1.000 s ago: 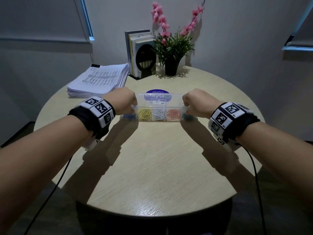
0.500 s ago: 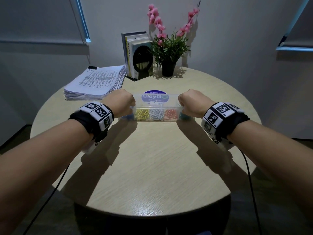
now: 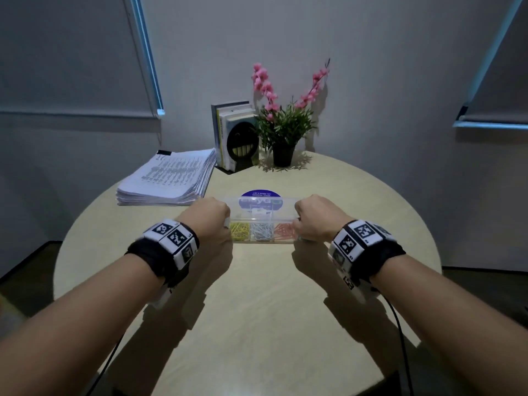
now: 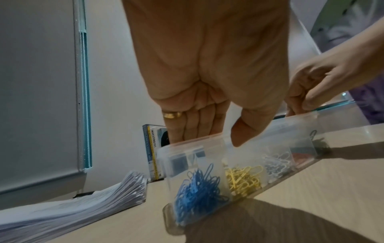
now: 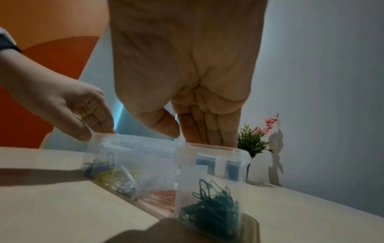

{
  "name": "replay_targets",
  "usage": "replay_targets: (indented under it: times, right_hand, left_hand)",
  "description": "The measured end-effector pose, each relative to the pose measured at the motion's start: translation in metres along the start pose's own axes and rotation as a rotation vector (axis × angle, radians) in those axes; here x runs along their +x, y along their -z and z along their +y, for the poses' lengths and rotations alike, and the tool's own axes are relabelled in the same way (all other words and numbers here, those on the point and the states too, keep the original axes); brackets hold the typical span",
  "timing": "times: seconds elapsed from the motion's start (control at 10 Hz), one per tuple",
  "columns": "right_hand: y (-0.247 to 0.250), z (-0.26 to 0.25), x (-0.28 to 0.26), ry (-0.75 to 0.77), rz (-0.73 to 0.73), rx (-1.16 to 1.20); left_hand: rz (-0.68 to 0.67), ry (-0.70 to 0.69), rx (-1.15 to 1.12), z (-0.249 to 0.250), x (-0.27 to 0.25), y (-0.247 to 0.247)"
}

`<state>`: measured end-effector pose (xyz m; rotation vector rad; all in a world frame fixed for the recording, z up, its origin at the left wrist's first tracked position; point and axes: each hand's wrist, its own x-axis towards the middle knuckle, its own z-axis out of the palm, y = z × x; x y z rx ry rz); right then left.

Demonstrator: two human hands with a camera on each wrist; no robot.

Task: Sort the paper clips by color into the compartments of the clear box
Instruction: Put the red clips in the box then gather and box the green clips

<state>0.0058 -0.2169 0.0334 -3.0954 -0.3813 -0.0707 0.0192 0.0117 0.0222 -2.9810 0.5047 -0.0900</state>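
The clear box (image 3: 261, 213) lies lengthwise in the middle of the round table (image 3: 257, 310), its lid down. Its compartments hold blue clips (image 4: 197, 190), yellow clips (image 3: 239, 232), white clips (image 3: 262, 232), red clips (image 3: 284, 231) and green clips (image 5: 212, 212), one colour each. My left hand (image 3: 208, 221) grips the box's left end, fingers over the lid and thumb on the front. My right hand (image 3: 314, 221) grips the right end the same way. In the head view the hands hide the blue and green compartments.
A thick stack of printed papers (image 3: 168, 178) lies at the back left. Upright books (image 3: 234, 135) and a potted plant with pink flowers (image 3: 283, 130) stand at the far edge. A round purple sticker (image 3: 260, 194) shows just behind the box.
Both hands have stayed on the box's ends and now cover a little more of them. The box has not left its spot. The head view has tilted upward.
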Motion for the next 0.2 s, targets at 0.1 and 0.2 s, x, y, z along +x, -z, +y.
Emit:
replay_targets:
  times: [0.1,0.2]
  right_hand:
    - [0.004,0.003,0.007,0.003,0.005,0.006]
    - [-0.003,0.016,0.01,-0.002,-0.013,0.113]
  left_hand:
    - [0.014,0.007,0.015,0.0,0.004,0.004]
    - [-0.017,0.055,-0.071,-0.004,0.001,0.0]
